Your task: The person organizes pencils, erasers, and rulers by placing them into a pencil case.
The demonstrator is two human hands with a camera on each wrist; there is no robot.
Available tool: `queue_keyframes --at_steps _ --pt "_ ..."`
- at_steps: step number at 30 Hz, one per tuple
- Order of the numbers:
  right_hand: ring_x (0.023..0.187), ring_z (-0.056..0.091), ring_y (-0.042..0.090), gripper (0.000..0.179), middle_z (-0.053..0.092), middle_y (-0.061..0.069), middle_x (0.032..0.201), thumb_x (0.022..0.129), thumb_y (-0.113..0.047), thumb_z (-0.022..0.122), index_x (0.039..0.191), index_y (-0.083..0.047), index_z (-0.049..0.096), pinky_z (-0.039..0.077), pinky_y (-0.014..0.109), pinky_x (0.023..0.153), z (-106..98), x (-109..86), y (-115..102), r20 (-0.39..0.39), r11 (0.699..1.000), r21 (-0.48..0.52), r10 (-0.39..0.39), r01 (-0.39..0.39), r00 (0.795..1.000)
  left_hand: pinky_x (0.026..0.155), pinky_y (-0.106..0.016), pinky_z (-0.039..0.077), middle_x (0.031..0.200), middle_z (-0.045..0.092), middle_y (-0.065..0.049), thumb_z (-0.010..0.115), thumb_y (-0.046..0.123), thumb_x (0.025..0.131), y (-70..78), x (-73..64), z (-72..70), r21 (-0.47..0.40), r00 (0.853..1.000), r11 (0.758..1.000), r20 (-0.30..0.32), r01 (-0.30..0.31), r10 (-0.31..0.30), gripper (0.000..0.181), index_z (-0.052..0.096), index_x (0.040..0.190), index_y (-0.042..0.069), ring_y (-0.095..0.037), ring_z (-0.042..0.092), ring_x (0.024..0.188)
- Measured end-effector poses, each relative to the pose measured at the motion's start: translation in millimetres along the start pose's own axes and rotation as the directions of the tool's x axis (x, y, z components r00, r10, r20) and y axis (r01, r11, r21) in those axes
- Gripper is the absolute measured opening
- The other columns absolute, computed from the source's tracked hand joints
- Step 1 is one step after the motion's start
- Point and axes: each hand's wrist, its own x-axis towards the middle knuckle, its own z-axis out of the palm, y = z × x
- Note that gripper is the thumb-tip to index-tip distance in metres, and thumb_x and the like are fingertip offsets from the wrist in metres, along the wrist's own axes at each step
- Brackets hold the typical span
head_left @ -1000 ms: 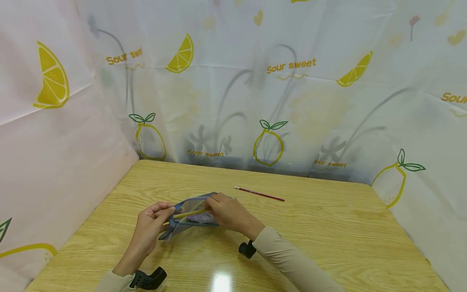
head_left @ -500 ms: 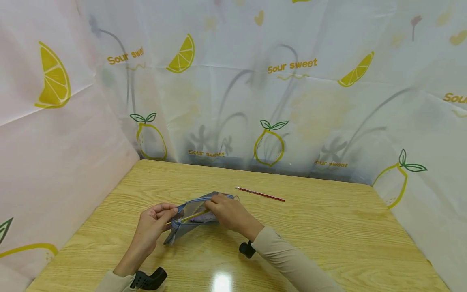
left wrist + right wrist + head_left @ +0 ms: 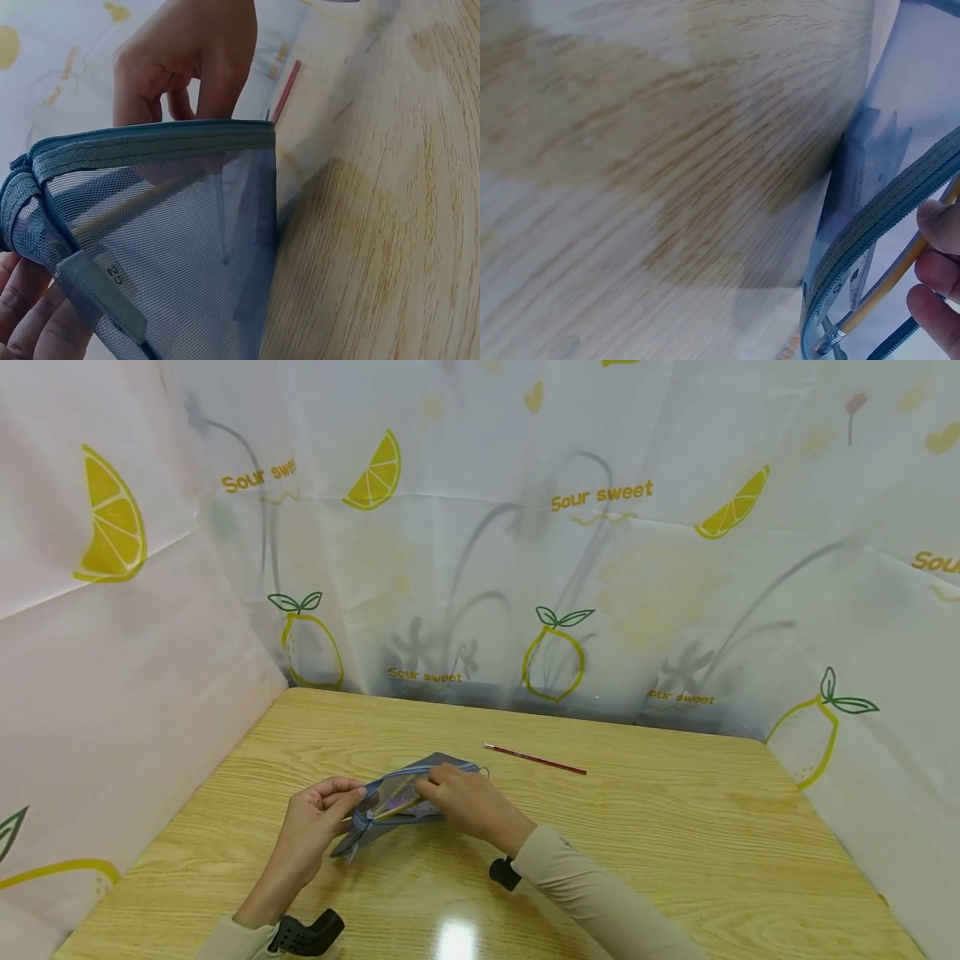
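Note:
A blue mesh zip pouch (image 3: 380, 833) is held over the table with its zipped mouth spread apart. My left hand (image 3: 311, 818) grips its left end, thumb on top by the zipper; the fingers (image 3: 56, 322) show under that end in the left wrist view. At the mouth, my right hand (image 3: 476, 802) pinches a yellow pencil (image 3: 891, 279) between thumb and fingers. The pencil lies slantwise in the opening, its metal-banded end down by the zipper's corner. Through the mesh, a purple patterned item (image 3: 397, 800) and a dark flat piece (image 3: 849, 176) show inside.
A red pencil (image 3: 535, 758) lies on the wooden table (image 3: 675, 827) behind the pouch, to its right. Lemon-print cloth (image 3: 465, 543) walls the back and sides. Each wrist wears a black camera mount (image 3: 307, 933).
The pouch's mouth has spread wider and its left end has dipped. The yellow pencil has tilted more steeply inside it, with slight shifts of my right hand. The red pencil stays put.

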Motion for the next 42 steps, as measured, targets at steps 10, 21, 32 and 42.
queue_keyframes --at_steps 10,21,32,42 --pt "0.084 0.058 0.011 0.010 0.060 -0.002 0.093 0.094 -0.012 0.065 0.102 -0.015 0.061 0.045 0.018 0.059 -3 2.9 -4 0.021 0.996 -0.083 -0.020 0.022 1.000 0.068 -0.023 0.049 0.085 0.070 -0.005 0.064 0.008 0.095 -0.6 -0.4 0.8 0.074 0.999 0.997 -0.020 -0.035 0.037 0.020 0.064 0.103 -0.010 -0.012 0.062 0.079" --pt "0.093 0.058 0.010 0.013 0.063 -0.004 0.106 0.096 -0.015 0.063 0.108 -0.016 0.061 0.047 0.017 0.065 -4 10.5 -8 0.045 0.993 -0.117 -0.014 0.019 0.999 0.062 -0.024 0.044 0.075 0.064 -0.005 0.057 0.009 0.099 -3.7 -0.7 2.0 0.087 0.997 0.993 -0.017 -0.077 0.079 0.019 0.060 0.102 -0.010 -0.012 0.052 0.068" --pt "0.094 0.059 0.009 0.015 0.064 -0.005 0.109 0.094 -0.017 0.066 0.109 -0.017 0.062 0.048 0.017 0.067 1 16.6 -11 0.059 0.986 -0.162 -0.016 0.025 0.998 0.058 -0.025 0.039 0.070 0.058 -0.001 0.054 0.010 0.100 -2.7 -0.6 3.3 0.066 0.999 0.997 -0.020 -0.045 0.047 0.019 0.056 0.105 -0.009 -0.010 0.049 0.063" --pt "0.101 0.060 0.008 0.016 0.065 -0.004 0.110 0.094 -0.013 0.066 0.110 -0.017 0.066 0.050 0.018 0.076 1 24.6 -12 0.163 0.998 -0.058 0.027 -0.017 0.986 0.053 -0.023 0.036 0.072 0.059 0.002 0.053 0.009 0.100 -1.9 -1.6 4.2 0.052 0.999 0.998 -0.033 -0.021 0.023 0.016 0.056 0.103 -0.007 -0.008 0.045 0.061"
